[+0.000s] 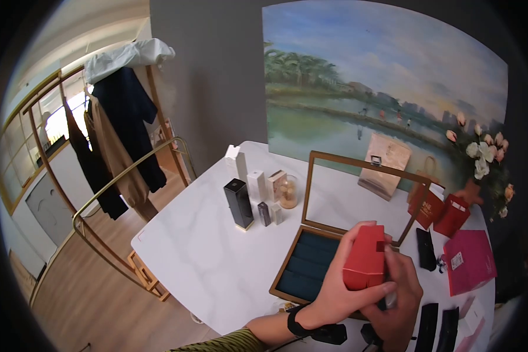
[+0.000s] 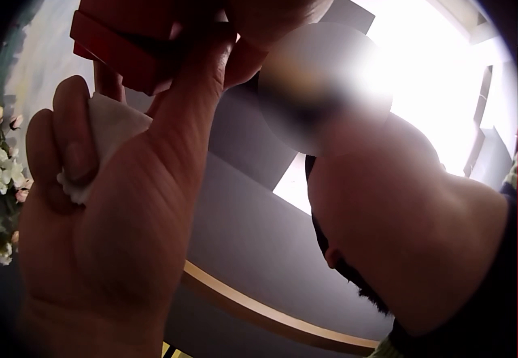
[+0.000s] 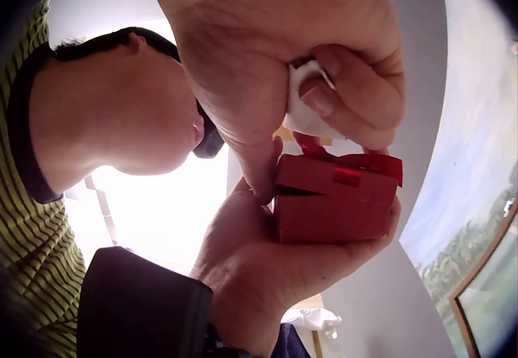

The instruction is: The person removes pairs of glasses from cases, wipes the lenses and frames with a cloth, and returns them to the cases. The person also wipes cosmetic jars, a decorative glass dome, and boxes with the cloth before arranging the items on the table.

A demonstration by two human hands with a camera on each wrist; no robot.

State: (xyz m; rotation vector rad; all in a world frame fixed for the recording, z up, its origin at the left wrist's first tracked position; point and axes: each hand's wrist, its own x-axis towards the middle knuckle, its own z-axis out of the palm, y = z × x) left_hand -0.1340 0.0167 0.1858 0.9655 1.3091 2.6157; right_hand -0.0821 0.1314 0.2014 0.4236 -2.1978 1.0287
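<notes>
My left hand [image 1: 332, 299] grips a small red box [image 1: 362, 258] in front of me, above the table. In the right wrist view, the box rests in the left palm, with a dark gap at one end below its lid and a shiny red strip on the side. My right hand [image 1: 403, 302] is against the near side of the box, its thumb at the box edge. Its curled fingers hold a crumpled white cloth [image 3: 301, 115], which also shows in the left wrist view as a white wad [image 2: 113, 127].
Below the hands, a wooden case [image 1: 302, 261] lined in dark green stands with its glass lid [image 1: 364, 188] raised. A tall black box [image 1: 239, 203] and several small boxes stand to the left. At the right lie red packages [image 1: 452, 214], a magenta box [image 1: 470, 261] and black pouches [image 1: 426, 249].
</notes>
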